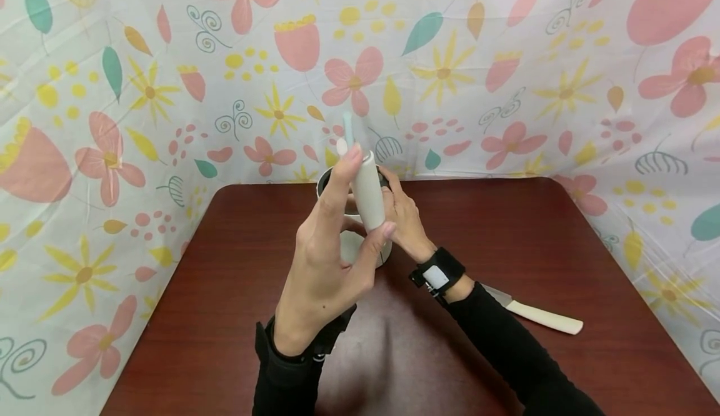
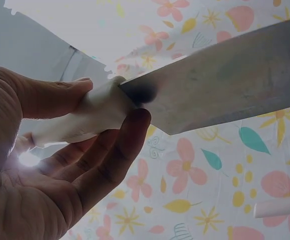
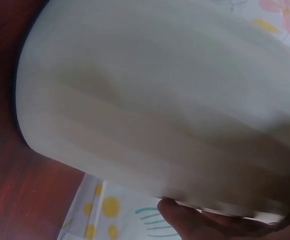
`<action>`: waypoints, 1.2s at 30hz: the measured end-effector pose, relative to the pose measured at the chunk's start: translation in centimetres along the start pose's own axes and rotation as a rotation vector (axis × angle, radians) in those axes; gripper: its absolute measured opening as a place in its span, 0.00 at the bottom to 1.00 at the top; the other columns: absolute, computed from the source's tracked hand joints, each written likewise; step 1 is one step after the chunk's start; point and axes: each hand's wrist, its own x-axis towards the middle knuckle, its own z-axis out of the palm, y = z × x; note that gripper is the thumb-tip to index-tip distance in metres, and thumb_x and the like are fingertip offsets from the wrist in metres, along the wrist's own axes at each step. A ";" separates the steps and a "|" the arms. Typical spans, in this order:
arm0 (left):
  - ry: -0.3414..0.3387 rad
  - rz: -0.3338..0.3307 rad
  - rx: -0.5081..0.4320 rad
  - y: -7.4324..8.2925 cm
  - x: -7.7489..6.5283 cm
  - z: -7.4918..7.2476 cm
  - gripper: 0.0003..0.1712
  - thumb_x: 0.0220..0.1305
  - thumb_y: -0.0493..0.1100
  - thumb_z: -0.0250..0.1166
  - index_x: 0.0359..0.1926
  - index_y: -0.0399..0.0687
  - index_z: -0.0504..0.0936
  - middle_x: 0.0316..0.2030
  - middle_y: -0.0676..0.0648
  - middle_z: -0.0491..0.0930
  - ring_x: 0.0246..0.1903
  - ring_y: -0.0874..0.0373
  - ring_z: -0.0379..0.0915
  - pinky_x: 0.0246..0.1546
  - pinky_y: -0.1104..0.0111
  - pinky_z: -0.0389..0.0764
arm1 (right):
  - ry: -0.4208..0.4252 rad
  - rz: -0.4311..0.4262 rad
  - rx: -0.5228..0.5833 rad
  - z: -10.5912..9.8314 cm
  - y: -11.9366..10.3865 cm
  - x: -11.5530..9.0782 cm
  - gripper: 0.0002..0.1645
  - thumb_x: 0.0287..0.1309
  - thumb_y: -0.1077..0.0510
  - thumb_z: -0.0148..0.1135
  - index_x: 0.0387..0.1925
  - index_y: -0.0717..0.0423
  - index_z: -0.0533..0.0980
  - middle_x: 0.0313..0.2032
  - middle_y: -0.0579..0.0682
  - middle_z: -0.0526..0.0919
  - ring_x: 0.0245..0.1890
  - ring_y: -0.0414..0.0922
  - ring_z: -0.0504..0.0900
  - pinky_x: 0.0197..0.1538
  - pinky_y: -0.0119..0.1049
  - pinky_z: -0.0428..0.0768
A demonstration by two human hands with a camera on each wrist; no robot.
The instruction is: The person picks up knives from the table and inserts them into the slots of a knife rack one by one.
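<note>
My left hand [image 1: 323,247] is raised in the middle of the head view, pinching a kitchen knife by its off-white handle [image 1: 368,194] between thumb and fingers. In the left wrist view the knife's broad metal blade [image 2: 220,80] points away to the right. Behind that hand, a white cylindrical holder [image 1: 350,247] with a dark inside stands on the table, partly hidden. My right hand [image 1: 407,219] holds the holder's right side near the rim. Its fingertips [image 3: 177,215] touch the white wall in the right wrist view.
A second knife with a cream handle [image 1: 545,317] lies on the brown table [image 1: 225,316], its blade partly hidden by my right forearm. A pale blue, slender piece [image 1: 348,127] sticks up behind my left fingers. Floral cloth [image 1: 450,72] hangs behind the table.
</note>
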 end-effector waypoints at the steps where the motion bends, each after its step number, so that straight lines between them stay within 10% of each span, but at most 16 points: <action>1: 0.001 -0.002 0.000 -0.1 0.1 0.0 0.42 0.63 0.32 0.68 0.73 0.32 0.57 0.69 0.32 0.67 0.45 0.48 0.79 0.34 0.70 0.85 | 0.001 -0.002 -0.004 0.0 0.1 0.0 0.29 0.80 0.42 0.30 0.77 0.32 0.56 0.38 0.55 0.82 0.35 0.53 0.81 0.40 0.49 0.78; 17: 0.028 0.023 0.040 -0.7 1.2 -0.2 0.39 0.65 0.34 0.68 0.70 0.26 0.57 0.70 0.31 0.67 0.46 0.49 0.79 0.34 0.68 0.84 | -0.002 -0.023 -0.019 -0.2 0.3 -0.1 0.29 0.79 0.42 0.29 0.77 0.32 0.55 0.45 0.52 0.84 0.38 0.52 0.82 0.38 0.48 0.79; 36: 0.043 0.050 0.029 -2.0 3.6 -0.2 0.38 0.66 0.33 0.66 0.70 0.28 0.58 0.71 0.32 0.65 0.49 0.48 0.80 0.34 0.69 0.85 | -0.005 0.044 -0.010 -0.1 0.0 -0.1 0.30 0.77 0.36 0.25 0.76 0.23 0.55 0.23 0.50 0.70 0.27 0.50 0.75 0.35 0.44 0.75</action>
